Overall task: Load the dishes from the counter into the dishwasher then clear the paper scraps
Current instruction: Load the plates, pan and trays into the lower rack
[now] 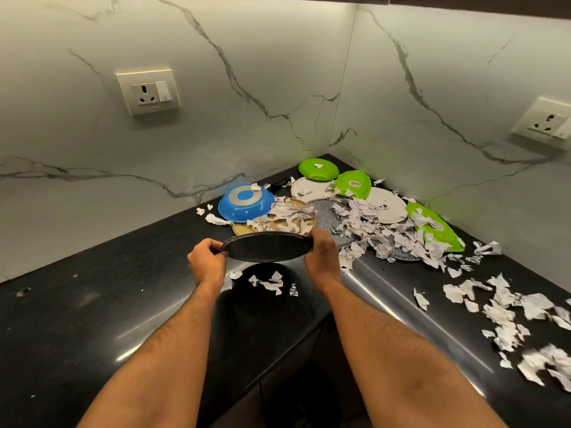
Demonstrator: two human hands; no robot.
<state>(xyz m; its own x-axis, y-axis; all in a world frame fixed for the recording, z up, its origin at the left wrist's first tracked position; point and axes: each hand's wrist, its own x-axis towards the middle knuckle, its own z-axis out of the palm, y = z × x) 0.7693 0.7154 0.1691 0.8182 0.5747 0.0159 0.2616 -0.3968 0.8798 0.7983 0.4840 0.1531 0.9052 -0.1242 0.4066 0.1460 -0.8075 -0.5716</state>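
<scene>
A black speckled plate (265, 248) hangs above the black counter (92, 304), held by its rim on both sides. My left hand (207, 261) grips its left edge and my right hand (321, 254) grips its right edge. Behind it lie a tan plate (239, 228), an upturned blue pan (245, 202), two white plates (309, 188) (386, 205), a grey speckled plate (324, 217) and three green plates (316, 168) (353, 183) (438, 230). Torn paper scraps (370, 230) cover the dishes and spread over the counter.
More paper scraps (509, 310) litter the counter's right side, and a few (268, 282) lie under the held plate. Marble walls meet in the corner behind the dishes, with a socket (148, 91) on the left wall and another socket (543, 122) on the right.
</scene>
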